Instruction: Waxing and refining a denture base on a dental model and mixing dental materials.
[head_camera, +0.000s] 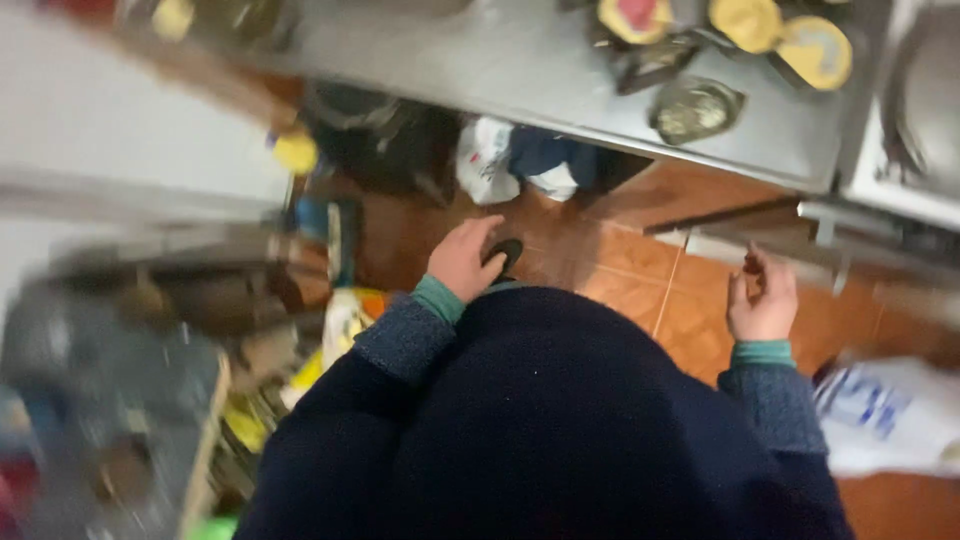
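Nearest the camera is a dark blue top with two green-cuffed sleeves, one on each side. The left hand (465, 258) hangs over the tiled floor (620, 280), fingers curled loosely around a small dark object (505, 252); blur hides what it is. It looks light and rigid, small enough to pinch between thumb and fingertips, best taken around its middle. The right hand (762, 298) is half closed, and I cannot tell whether it has hold of anything. A white bag (885, 415) with blue print lies at the right; it looks soft and crinkly. Farther off, one bundle of white and blue cloth (520, 160) sits under the steel tabletop (500, 60). On the tabletop are about four round yellow lids (815, 50) and one dark dish (695, 108).
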